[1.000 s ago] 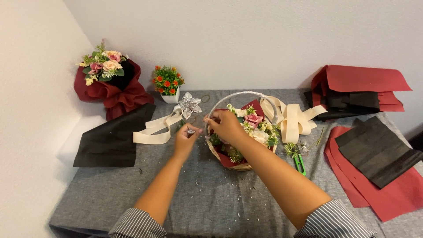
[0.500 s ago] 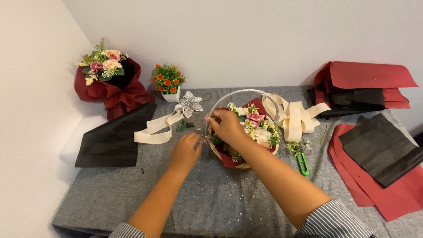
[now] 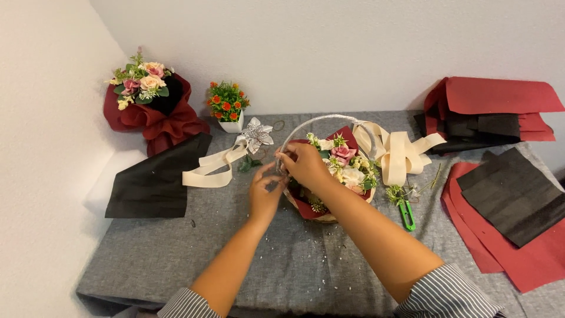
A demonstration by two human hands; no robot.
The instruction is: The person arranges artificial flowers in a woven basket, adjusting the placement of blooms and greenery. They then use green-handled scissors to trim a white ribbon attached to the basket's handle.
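Both hands meet at the flower basket [image 3: 329, 176] handle's left base. The left hand [image 3: 265, 194] has risen to join the right hand [image 3: 303, 165] (grip hidden), fingers curled on something too small to identify.

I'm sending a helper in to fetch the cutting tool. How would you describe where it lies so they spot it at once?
Start at the flower basket in the middle of the grey table. Just to its right, below the loops of cream ribbon, lies the small cutter. Its bright green handle sets it apart from the cut green sprigs beside it.
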